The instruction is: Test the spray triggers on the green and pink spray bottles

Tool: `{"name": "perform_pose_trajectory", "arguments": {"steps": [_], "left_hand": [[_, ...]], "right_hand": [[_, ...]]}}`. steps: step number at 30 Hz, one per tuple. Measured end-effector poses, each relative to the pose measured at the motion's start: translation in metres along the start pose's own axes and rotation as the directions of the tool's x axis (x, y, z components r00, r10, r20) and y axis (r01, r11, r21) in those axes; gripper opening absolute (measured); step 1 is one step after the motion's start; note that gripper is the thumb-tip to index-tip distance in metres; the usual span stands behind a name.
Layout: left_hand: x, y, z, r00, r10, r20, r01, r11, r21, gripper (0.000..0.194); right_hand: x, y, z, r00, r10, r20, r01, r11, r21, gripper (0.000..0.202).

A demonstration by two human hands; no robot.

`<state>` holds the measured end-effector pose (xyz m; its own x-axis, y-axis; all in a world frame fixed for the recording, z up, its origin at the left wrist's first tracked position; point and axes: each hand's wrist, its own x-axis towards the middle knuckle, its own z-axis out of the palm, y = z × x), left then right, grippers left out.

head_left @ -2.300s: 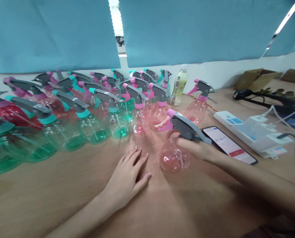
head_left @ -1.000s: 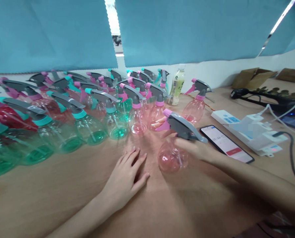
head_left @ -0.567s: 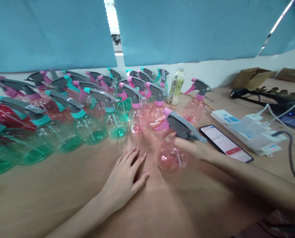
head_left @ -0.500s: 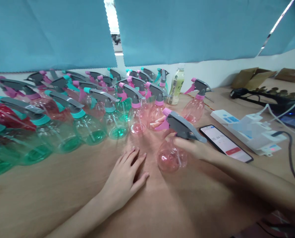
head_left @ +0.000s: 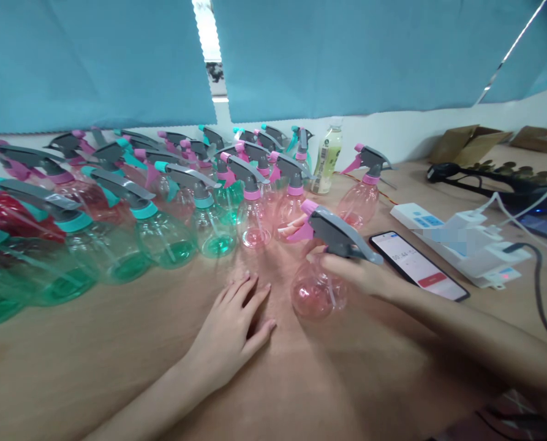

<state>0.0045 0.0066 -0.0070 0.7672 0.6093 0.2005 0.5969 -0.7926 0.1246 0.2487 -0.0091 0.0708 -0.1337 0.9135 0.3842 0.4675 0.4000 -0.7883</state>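
Observation:
In the head view, my right hand (head_left: 347,269) is closed round the neck of a pink spray bottle (head_left: 312,297). Its grey trigger head, with a pink nozzle and pink trigger, points up and to the left. Part of the neck is hidden behind my fingers, and the bottle's base is at the tabletop. My left hand (head_left: 234,321) lies flat on the wooden table (head_left: 255,404), fingers spread, holding nothing, a little left of that bottle. Nearest beyond it stand a clear spray bottle with green bottom (head_left: 215,236) and a pink spray bottle (head_left: 255,223).
Several more green and pink spray bottles (head_left: 165,242) crowd the left and back. Another pink spray bottle (head_left: 359,199) stands behind my right hand. A phone (head_left: 418,263), a white power strip (head_left: 461,245) with cables, and a labelled drink bottle (head_left: 327,159) are to the right and back.

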Motion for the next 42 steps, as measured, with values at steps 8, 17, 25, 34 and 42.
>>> {"name": "perform_pose_trajectory", "arguments": {"steps": [8,17,25,34,42], "left_hand": [[0.0,0.001,-0.001,1.0,0.005,-0.002,-0.005,1.0,0.006,0.05],[0.0,0.001,-0.001,1.0,0.001,0.006,-0.001,1.0,0.014,0.05],[0.0,0.0,-0.001,1.0,0.001,0.006,-0.001,1.0,0.002,0.05],[0.0,-0.001,0.0,1.0,-0.006,0.002,0.006,1.0,-0.012,0.05],[0.0,0.0,-0.002,1.0,-0.012,0.017,0.012,1.0,-0.001,0.049]], "right_hand": [[0.001,-0.002,0.001,0.999,0.015,-0.034,-0.011,0.994,0.106,0.013],[0.001,-0.003,0.001,0.999,0.032,-0.021,-0.03,0.994,0.102,0.011],[0.003,-0.004,0.0,0.997,0.067,0.045,-0.071,0.993,0.091,0.007],[0.004,-0.008,-0.001,0.996,0.072,0.058,-0.077,0.992,0.095,0.004],[0.006,-0.016,-0.001,0.999,-0.007,0.041,0.001,0.989,0.147,0.005]]}}
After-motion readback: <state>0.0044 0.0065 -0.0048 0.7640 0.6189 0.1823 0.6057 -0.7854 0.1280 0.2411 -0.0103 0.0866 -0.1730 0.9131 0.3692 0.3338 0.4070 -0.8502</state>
